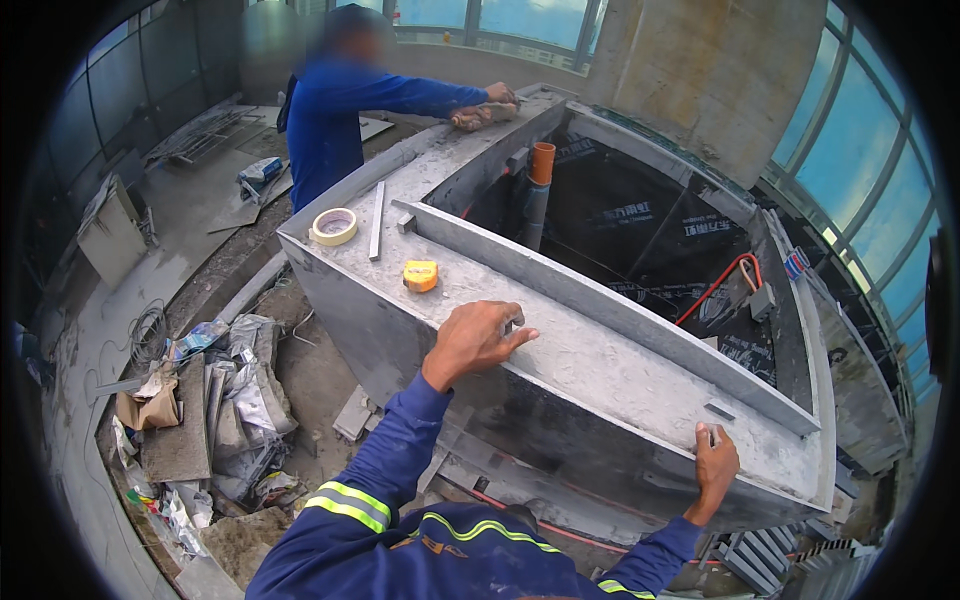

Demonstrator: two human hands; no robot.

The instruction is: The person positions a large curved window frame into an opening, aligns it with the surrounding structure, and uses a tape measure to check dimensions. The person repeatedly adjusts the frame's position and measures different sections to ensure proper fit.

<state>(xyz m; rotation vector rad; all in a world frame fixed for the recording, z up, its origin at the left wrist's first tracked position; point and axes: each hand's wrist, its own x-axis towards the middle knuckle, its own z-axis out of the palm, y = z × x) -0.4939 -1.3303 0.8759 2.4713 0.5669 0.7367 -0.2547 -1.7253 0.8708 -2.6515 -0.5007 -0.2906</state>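
My left hand (480, 338) is over the front edge of a dusty grey ledge (560, 345), its fingers bent and the thumb apart, with nothing seen between them. Farther right, my right hand (715, 465) rests at the same edge, thumb and fingers bent and a gap between them. A small dark strip (720, 411) lies on the ledge just beyond it. Closest to my left hand is a yellow tape measure (421, 276). Behind that are a roll of cream masking tape (345, 238) and a narrow grey strip (377, 222). A long grey slab (610, 310) stands on edge along the ledge's inner side.
Inside the ledge is a pit lined with black sheet (640, 240), where an orange-topped pipe (541, 170) stands upright. A co-worker in blue (335, 125) reaches over the far left corner. Rubble and packaging (215, 410) are heaped at left; grey strips (755, 555) lie at lower right.
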